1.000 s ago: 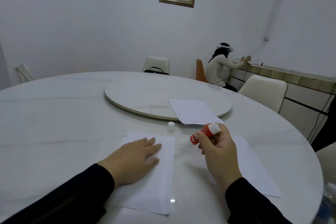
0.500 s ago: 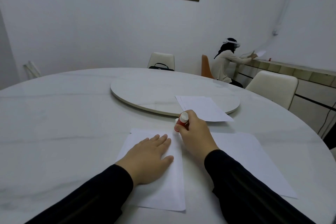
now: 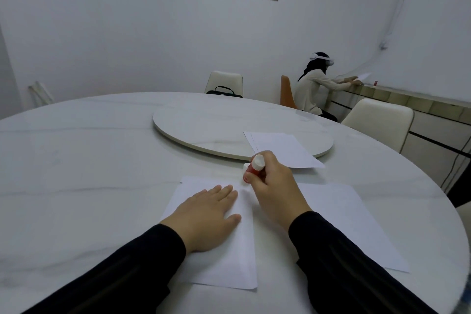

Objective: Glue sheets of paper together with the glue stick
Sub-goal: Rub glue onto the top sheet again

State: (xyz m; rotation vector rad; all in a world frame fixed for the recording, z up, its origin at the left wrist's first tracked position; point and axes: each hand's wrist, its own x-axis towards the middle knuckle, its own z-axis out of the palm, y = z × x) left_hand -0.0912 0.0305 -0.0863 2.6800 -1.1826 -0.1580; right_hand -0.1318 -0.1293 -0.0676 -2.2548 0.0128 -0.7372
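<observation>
A white sheet of paper (image 3: 229, 260) lies on the table in front of me. My left hand (image 3: 206, 214) rests flat on it with fingers straight. My right hand (image 3: 275, 186) grips a red glue stick (image 3: 254, 168), held upright with its white end up and its lower end at the sheet's top right corner. The small white cap (image 3: 245, 166) stands just behind the stick. A second sheet (image 3: 356, 224) lies to the right, partly under my right forearm. A stack of sheets (image 3: 280, 148) rests on the turntable's edge.
A round marble table (image 3: 76, 173) carries a raised turntable (image 3: 216, 125) at its middle. Cream chairs (image 3: 382, 122) stand at the far side and the right. Another person (image 3: 316, 86) sits at a wall counter at the back right. A black bag (image 3: 224, 92) lies on the far chair.
My right hand moved forward and left, bringing the glue stick from mid-air down to the sheet's top right corner. The stick turned upright. My left hand stayed flat on the sheet.
</observation>
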